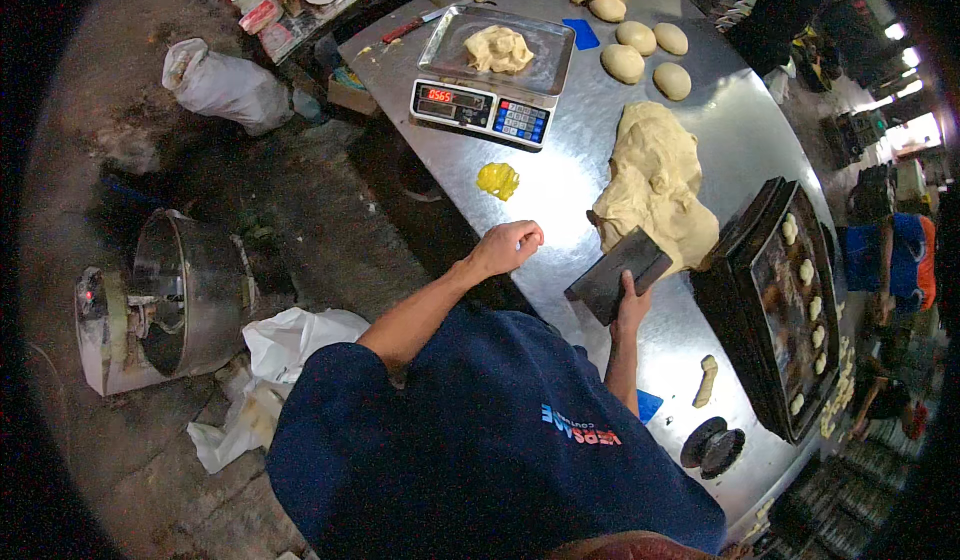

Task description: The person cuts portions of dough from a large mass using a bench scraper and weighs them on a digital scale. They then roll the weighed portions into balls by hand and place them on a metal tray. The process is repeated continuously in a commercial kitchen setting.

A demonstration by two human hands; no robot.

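My right hand (632,305) grips a dark, flat, rectangular dough scraper (619,275), whose far edge lies against the lower end of a large mass of pale dough (656,177). My left hand (511,247), fingers curled and with nothing visible in it, is over the near edge of the steel table (551,278). Beyond it a yellow patch of fat or oil (498,181) lies on the steel. A digital scale (484,112) with a lit display stands farther off. On its metal tray (555,57) rests a lump of dough (498,49).
Several dough balls (622,63) sit beyond the large dough. Stacked dark baking trays (765,320) with small dough pieces stand at the right. A red-handled knife (412,28) lies behind the scale. Left, on the floor, are a mixer (180,297) and a white sack (225,87). Other people are at far right.
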